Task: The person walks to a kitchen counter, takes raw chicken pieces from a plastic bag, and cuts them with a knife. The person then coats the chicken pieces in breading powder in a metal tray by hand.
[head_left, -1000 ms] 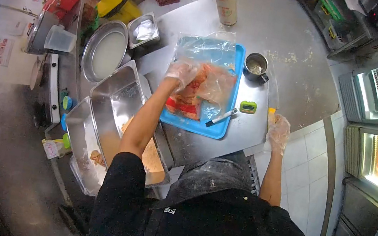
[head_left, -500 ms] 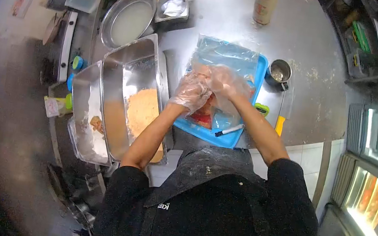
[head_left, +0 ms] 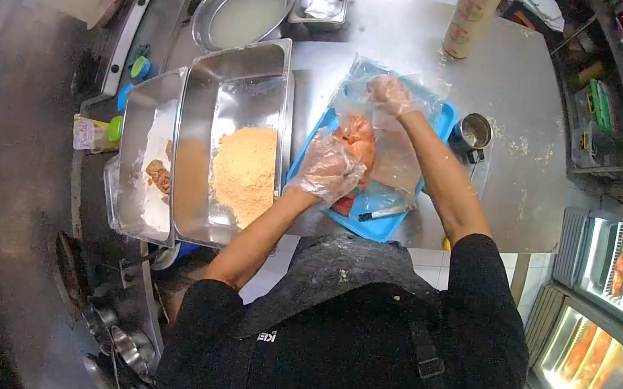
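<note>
A blue tray point(head_left: 383, 228) lies on the steel table, bearing raw meat point(head_left: 358, 143) and clear plastic bags. My left hand point(head_left: 330, 166), in a clear plastic glove, is closed around the near side of the meat. My right hand point(head_left: 391, 95), also gloved, is pinched at the clear plastic bag point(head_left: 398, 159) near the tray's far edge. A black-and-white marker point(head_left: 384, 213) rests on the tray's near right part. The meat under my left hand is partly hidden.
To the left stand a steel pan with orange-yellow powder point(head_left: 246, 172), a pan with white powder point(head_left: 153, 206) and a round basin point(head_left: 247, 15). A steel mug point(head_left: 473, 134) is right of the tray; a tall printed roll point(head_left: 471, 16) stands behind.
My right hand came from the yellow-handled knife at the right to the meat, then moved to the bag's far side. My left hand now covers the meat's near side. The view has shifted.
</note>
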### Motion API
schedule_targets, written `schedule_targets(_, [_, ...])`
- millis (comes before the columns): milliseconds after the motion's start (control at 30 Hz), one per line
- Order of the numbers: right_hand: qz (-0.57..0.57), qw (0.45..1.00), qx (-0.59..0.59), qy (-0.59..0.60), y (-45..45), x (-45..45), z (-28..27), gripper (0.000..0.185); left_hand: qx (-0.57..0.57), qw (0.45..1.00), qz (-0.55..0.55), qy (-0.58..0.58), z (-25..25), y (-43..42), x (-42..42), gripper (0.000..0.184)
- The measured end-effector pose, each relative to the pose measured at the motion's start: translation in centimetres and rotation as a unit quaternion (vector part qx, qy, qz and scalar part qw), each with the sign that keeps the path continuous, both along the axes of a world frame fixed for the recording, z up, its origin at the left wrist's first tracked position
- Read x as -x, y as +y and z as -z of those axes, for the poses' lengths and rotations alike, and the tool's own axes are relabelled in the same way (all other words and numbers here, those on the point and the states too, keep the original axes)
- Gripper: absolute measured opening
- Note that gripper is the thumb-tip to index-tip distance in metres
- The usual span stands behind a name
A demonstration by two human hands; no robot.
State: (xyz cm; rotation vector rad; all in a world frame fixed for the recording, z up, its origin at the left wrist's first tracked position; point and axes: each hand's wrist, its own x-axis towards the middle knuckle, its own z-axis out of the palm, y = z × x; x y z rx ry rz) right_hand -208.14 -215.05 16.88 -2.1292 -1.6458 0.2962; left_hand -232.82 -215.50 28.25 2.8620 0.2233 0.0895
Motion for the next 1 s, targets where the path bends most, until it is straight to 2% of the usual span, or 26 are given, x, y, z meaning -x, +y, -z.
schedule_targets(33, [-0.007,0.996,0.092,-0.013,1.2,-0.8,2.7,0.015,-0.008,0.998,-0.016,0.068,0.4,-0.1,0.2,0.027])
schedule_targets(67, [-0.005,0.996,0.091,-0.016,0.4,-0.7,4.0,0.015,-0.017,0.99,-0.032,0.135,0.8,0.0,0.3,0.034])
schedule_targets(100, [0.022,0.995,-0.066,0.07,-1.2,-0.5,4.9,0.014,-0.02,0.991,-0.031,0.131,1.6,-0.2,0.6,0.034])
schedule_targets(167, [0.04,0.962,-0.222,0.152,-3.4,1.3,3.0,0.014,-0.048,0.994,-0.067,-0.066,3.1,-0.9,1.3,0.041])
schedule_targets(200, [0.105,0.975,-0.191,0.048,-4.9,2.9,-1.0,0.015,-0.047,0.994,-0.071,-0.066,3.1,-1.0,1.5,0.041])
schedule_targets(233, [0.168,0.972,-0.155,-0.055,-6.2,4.5,-3.7,0.016,0.034,0.995,-0.08,-0.047,3.1,-1.3,1.7,0.044])
schedule_targets(267, [0.166,0.974,-0.147,-0.054,-7.3,5.7,-4.5,0.016,0.117,0.989,-0.089,-0.028,3.3,-2.0,2.1,0.048])
schedule_targets(333, [0.036,0.997,0.041,0.063,-8.2,6.8,-5.4,0.023,0.119,0.987,-0.104,-0.031,4.1,-2.9,2.3,0.051])
schedule_targets(367, [0.038,0.996,0.044,0.062,-8.3,7.3,-5.5,0.023,0.115,0.986,-0.113,-0.032,4.4,-3.3,2.4,0.055])
schedule_targets(433, [-0.012,0.996,-0.049,0.078,-8.5,8.2,-5.7,0.019,0.113,0.986,-0.118,-0.033,4.8,-4.5,2.8,0.059])
schedule_targets(467, [-0.011,0.996,-0.048,0.076,-7.9,7.4,-3.2,0.019,0.1,0.985,-0.141,0.027,4.8,-5.3,2.9,0.066])
schedule_targets(500, [-0.052,0.997,0.017,0.059,-6.5,6.0,0.7,0.021,0.086,0.978,-0.168,0.084,4.8,-5.8,2.9,0.073])
schedule_targets(567, [-0.132,0.982,0.128,0.052,-4.4,3.7,6.2,0.023,0.089,0.978,-0.167,0.091,5.5,-6.3,3.4,0.075])
schedule_targets(700, [-0.193,0.962,0.172,0.09,-4.1,2.2,6.2,0.024,0.087,0.975,-0.172,0.107,8.0,-6.6,3.8,0.076])
schedule_targets(867, [-0.227,0.942,0.214,0.125,-3.6,-0.1,5.4,0.025,0.102,0.972,-0.155,0.141,7.9,-6.3,3.8,0.08])
schedule_targets(1000, [-0.236,0.942,0.219,0.096,-2.5,-0.2,6.1,0.026,0.107,0.971,-0.138,0.164,7.7,-6.0,3.3,0.081])
